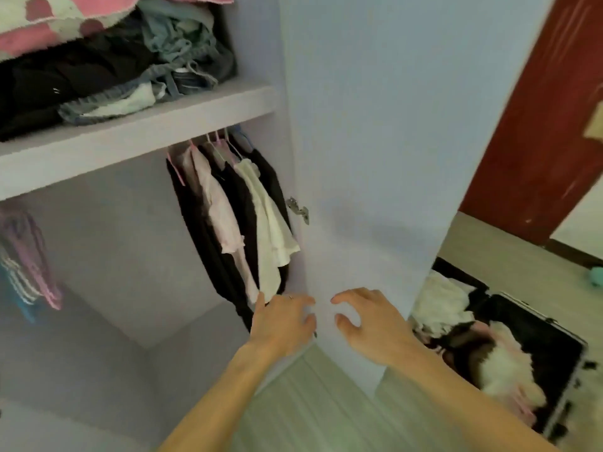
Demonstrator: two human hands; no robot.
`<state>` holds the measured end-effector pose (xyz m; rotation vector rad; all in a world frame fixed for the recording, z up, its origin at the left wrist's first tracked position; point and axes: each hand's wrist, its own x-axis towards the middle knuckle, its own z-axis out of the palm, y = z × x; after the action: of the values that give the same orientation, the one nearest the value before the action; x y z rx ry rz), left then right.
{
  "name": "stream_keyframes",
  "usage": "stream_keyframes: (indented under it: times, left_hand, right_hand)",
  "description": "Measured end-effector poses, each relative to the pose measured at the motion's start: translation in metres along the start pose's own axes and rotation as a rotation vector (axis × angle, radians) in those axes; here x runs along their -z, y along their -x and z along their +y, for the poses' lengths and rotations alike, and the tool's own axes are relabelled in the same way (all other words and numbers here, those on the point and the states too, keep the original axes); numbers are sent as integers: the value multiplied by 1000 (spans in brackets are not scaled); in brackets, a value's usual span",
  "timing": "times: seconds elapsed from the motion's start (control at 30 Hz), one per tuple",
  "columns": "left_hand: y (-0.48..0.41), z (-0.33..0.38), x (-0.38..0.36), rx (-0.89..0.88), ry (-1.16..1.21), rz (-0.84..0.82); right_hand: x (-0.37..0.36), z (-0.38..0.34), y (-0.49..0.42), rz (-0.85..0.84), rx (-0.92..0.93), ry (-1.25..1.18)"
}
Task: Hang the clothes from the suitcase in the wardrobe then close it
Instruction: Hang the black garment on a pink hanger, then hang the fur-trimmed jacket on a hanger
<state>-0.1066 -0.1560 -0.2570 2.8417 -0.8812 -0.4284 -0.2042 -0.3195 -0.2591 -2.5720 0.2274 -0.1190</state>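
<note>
Clothes [502, 370] still heaped in the open suitcase [538, 321], on the floor to the right, partly hidden by the wardrobe door [375, 158]; other garments [235, 216] hang inside. Left hand [284, 321] and right hand [368, 324] hold nothing, fingers loosely spread, low before the door, near the suitcase but apart from it. Probable step: between garments. The next move calls for a reach right, round the door.

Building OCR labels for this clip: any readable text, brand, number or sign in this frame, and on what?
No readable text anywhere.
Tan patch on the red door: cut off by the frame edge, no lettering shows.
Hanging clothes and suitcase: no print or label shows.
</note>
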Motion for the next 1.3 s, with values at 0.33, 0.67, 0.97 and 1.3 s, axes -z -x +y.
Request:
stream_keyframes:
  times: [0.33,0.67,0.97,1.3]
  left_hand:
    - [-65,196,-85,-414,115,-336]
    - [-182,377,-139,-510,77,-428]
    - [-302,446,-203,-504,-64,-464]
    - [-459,471,-317,-397,-181,-508]
  right_hand:
    - [35,207,124,65,-458,-6]
    - [115,381,160,86,-727,-25]
    - [145,516,100,37,-870,-13]
    - [93,674,16,-80,-1063,-113]
